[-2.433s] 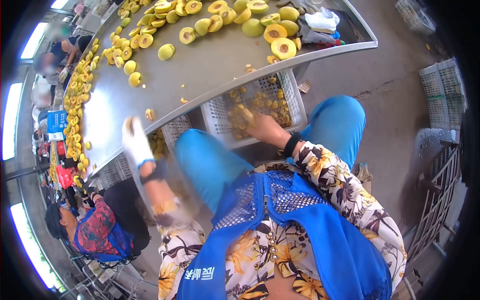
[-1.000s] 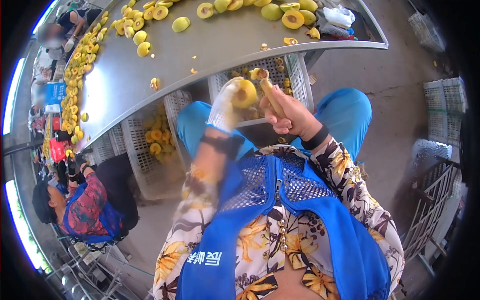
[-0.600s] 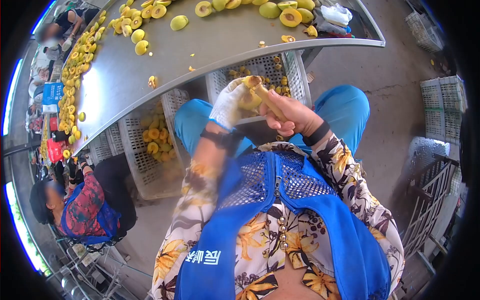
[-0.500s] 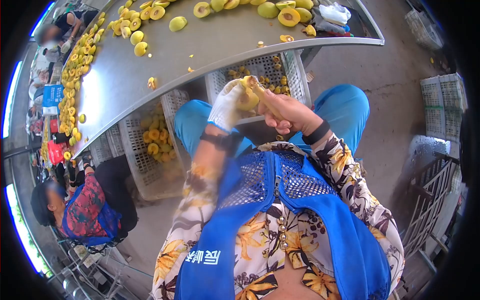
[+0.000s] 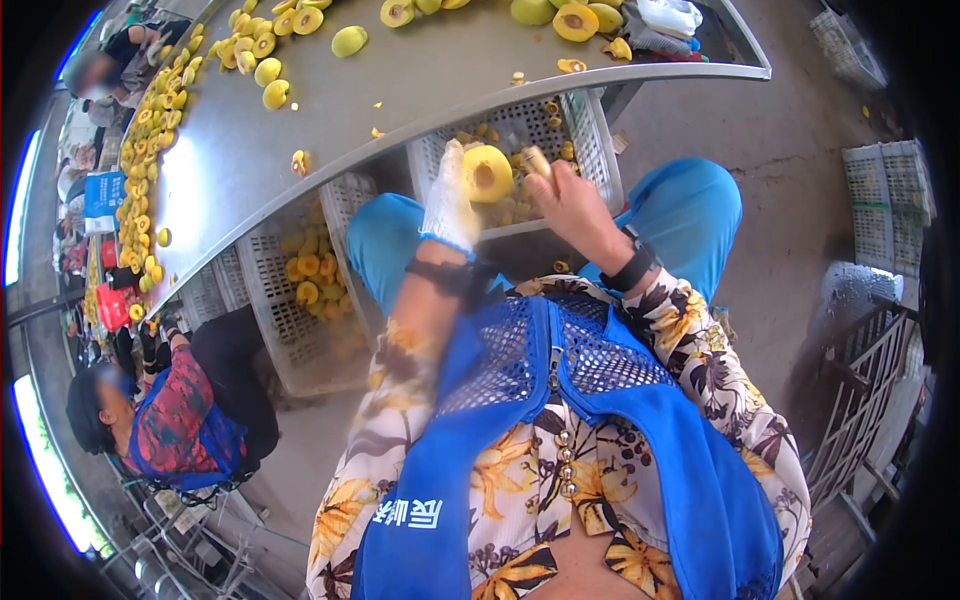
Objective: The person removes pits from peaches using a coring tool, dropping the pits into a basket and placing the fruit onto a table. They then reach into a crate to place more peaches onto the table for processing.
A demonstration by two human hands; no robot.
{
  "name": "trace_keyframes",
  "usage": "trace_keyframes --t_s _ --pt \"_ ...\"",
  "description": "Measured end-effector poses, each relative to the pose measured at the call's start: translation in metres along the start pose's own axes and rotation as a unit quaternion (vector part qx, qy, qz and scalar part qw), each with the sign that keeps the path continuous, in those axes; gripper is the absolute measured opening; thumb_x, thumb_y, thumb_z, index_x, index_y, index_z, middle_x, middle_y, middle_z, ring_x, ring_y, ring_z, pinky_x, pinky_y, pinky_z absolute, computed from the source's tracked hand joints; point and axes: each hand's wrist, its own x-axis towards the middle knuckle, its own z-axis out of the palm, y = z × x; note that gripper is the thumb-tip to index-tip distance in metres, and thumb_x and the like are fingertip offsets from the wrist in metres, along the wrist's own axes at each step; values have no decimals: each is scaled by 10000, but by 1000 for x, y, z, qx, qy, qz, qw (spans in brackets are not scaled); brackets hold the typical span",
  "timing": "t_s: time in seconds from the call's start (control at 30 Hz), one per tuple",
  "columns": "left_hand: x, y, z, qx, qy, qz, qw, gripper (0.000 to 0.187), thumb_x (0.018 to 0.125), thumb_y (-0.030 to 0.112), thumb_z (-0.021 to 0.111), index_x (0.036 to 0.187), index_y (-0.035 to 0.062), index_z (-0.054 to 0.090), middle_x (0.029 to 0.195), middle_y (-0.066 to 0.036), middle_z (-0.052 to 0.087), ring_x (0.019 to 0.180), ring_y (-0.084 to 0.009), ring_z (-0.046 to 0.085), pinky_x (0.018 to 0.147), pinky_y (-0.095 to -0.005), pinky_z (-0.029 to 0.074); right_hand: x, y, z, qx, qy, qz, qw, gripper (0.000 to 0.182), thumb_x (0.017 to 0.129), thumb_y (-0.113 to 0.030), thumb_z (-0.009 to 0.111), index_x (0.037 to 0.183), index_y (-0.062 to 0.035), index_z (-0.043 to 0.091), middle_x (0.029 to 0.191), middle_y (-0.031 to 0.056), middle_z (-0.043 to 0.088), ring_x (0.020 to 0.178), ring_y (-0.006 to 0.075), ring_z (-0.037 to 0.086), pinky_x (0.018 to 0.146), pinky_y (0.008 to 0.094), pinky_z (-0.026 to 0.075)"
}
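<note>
My left hand (image 5: 447,208), in a white glove, is closed around a halved yellow peach (image 5: 487,172). The cut face is turned up, with a brown hollow or stone at its middle. My bare right hand (image 5: 582,212) grips a short pitting tool with a wooden handle (image 5: 537,161), just right of the peach and apart from it. Its working end is blurred and I cannot make it out. Under both hands stands a white plastic crate (image 5: 606,150) with peach pieces in it.
The metal table (image 5: 380,75) holds many cut peaches (image 5: 575,22) and a plastic bag (image 5: 670,18). Another crate with peach halves (image 5: 318,275) stands at left. A seated co-worker (image 5: 180,410) is beyond it. Stacked crates (image 5: 885,210) and a metal rack (image 5: 860,400) stand right.
The tool was at the peach and has moved away to the right with my right hand. The peach's cut face has turned up toward me. My view has shifted slightly.
</note>
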Motion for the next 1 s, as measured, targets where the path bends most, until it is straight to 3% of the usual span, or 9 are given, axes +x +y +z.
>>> trace_keyframes --t_s 0.03,0.13,0.23,0.43,0.53,0.73,0.77,0.87,1.0 --pt "0 0 1 -10 7 16 1000 382 894 457 453 1011 108 553 892 -82 602 726 -216 602 551 -350 498 -5 -3 2 -8 -17 3 1000 365 895 -349 498 830 6 444 695 268 554 692 465 542 598 489 432" --pt "6 -3 0 -52 -11 42 998 384 922 394 448 1088 56 526 1000 -116 594 896 -257 597 760 -407 509 -12 -8 7 -26 -55 1 998 326 891 -311 505 863 6 434 715 271 567 716 457 554 611 502 428" --pt "5 -2 1 -23 0 33 999 360 926 376 449 1097 67 518 1004 -114 593 910 -250 590 782 -390 501 -14 -8 12 -32 -65 -16 997 307 889 -285 503 884 11 421 712 271 569 698 457 554 606 509 425" --pt "-2 -10 12 41 29 139 989 377 917 406 463 1071 75 557 957 -93 592 822 -209 598 700 -356 512 -16 -10 16 -25 -53 -8 998 276 878 -240 506 885 19 411 697 284 565 682 462 552 602 514 426" --pt "5 -20 9 114 55 238 963 401 911 421 457 1017 59 594 877 -81 602 722 -191 600 621 -336 514 -18 -10 19 -3 -66 -11 998 265 860 -207 514 885 33 404 687 289 562 679 468 549 600 518 425" --pt "13 -2 -3 140 34 75 987 449 899 463 447 924 50 621 755 -66 605 596 -174 581 526 -288 483 -20 -7 23 -3 -110 -59 992 216 814 -129 517 861 57 416 690 301 558 682 475 549 599 517 427" --pt "14 3 -4 130 7 16 991 438 890 470 471 915 57 614 771 -67 611 605 -177 585 514 -292 478 -20 -8 23 -4 -116 -55 992 208 808 -120 515 854 59 420 693 303 558 686 476 550 602 515 429" --pt "15 9 -1 32 -14 -31 999 409 868 411 544 886 10 622 752 -78 610 610 -176 585 534 -292 493 -14 -10 23 22 -119 -30 992 194 799 -107 509 843 64 428 706 309 559 708 478 553 623 509 433" --pt "13 1 0 -8 -14 74 997 412 851 422 580 904 14 612 772 -81 606 642 -179 588 545 -301 498 -14 -16 30 63 -103 -5 993 188 793 -98 503 847 68 431 721 314 560 738 478 556 645 499 440"
